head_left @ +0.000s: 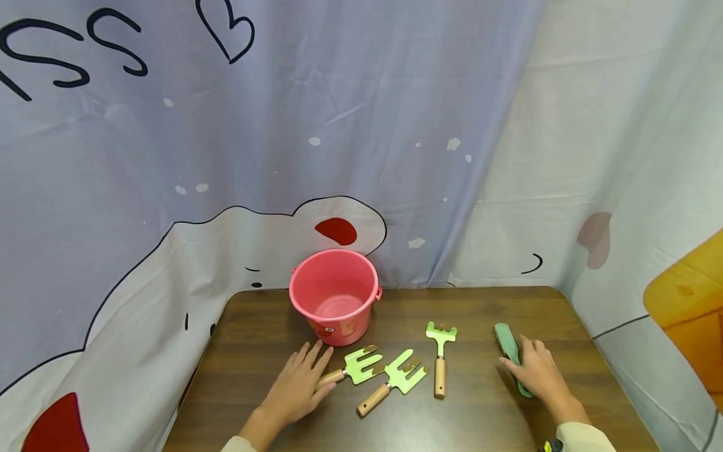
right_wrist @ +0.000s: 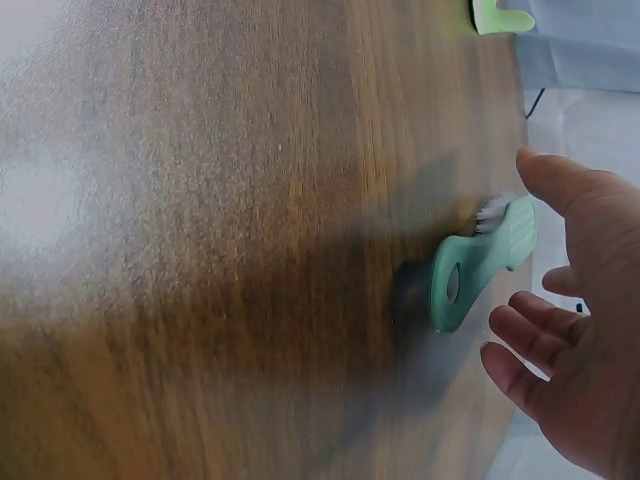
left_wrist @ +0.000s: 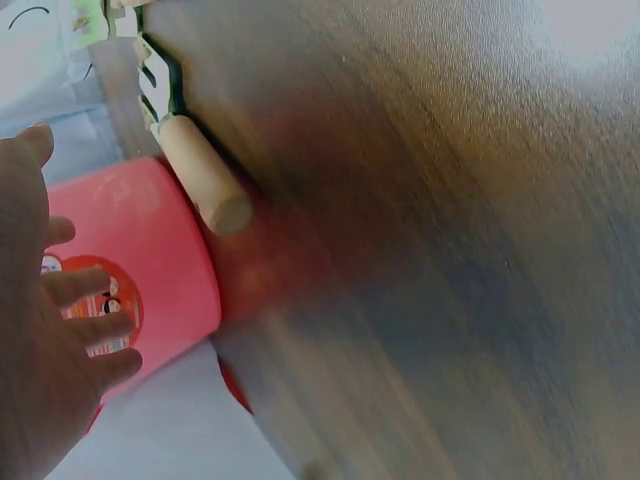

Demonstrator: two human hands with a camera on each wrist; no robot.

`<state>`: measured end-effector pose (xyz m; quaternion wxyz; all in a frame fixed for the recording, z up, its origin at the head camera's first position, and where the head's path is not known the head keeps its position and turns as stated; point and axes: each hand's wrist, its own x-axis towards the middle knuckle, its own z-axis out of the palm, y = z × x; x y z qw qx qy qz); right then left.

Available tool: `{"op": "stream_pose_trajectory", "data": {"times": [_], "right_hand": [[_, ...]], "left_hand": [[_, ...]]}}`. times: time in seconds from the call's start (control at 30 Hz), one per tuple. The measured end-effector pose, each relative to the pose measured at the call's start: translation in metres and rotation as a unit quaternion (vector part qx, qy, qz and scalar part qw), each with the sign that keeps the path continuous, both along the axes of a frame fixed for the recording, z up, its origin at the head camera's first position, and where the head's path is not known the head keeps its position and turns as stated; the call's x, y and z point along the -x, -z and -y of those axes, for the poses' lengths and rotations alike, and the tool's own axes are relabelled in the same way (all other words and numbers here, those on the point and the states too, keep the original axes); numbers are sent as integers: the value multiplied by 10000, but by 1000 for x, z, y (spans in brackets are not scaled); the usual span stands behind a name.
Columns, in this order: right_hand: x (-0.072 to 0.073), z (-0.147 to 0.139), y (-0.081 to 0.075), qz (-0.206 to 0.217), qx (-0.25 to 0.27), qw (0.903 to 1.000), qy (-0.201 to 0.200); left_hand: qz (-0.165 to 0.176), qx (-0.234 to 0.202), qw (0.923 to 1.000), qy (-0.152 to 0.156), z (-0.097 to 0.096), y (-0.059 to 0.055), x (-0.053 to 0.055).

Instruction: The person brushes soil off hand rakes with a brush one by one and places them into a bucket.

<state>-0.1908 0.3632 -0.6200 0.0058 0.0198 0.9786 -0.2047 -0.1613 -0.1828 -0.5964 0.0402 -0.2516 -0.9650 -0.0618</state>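
Observation:
My left hand (head_left: 296, 385) is spread over the table's left side, its fingers straight. Beside it lies a small green hand fork (head_left: 361, 366) whose wooden handle (left_wrist: 205, 178) points toward the thumb. In the left wrist view the fingers overlap the pink bucket (left_wrist: 150, 255). At the right, my right hand (head_left: 539, 371) hovers over a green scrub brush (head_left: 508, 346), thumb on one side and fingers on the other. The right wrist view shows a gap between those loosely bent fingers and the brush handle (right_wrist: 455, 285), which has a hole in it; pale bristles face the table.
A second green fork (head_left: 400, 375) and a small green rake (head_left: 440, 345), both wooden-handled, lie mid-table. The bucket (head_left: 353, 329) stands upright near the back edge. Behind the brown wooden table (head_left: 480, 427) hangs a printed curtain (head_left: 429, 157).

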Motion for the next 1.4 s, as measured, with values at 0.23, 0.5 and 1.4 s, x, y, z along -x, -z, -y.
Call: {"op": "stream_pose_trajectory", "data": {"times": [0.23, 0.5, 1.4], "right_hand": [[4, 3, 5, -118, -2, 9998, 130], [6, 5, 10, -85, 80, 9993, 346], [-1, 13, 15, -532, 450, 9955, 644]], "left_hand": [[-42, -33, 9999, 131, -7, 0, -2], [21, -155, 9997, 184, -16, 4, -3], [199, -176, 9991, 334, -50, 9, -3]]}}
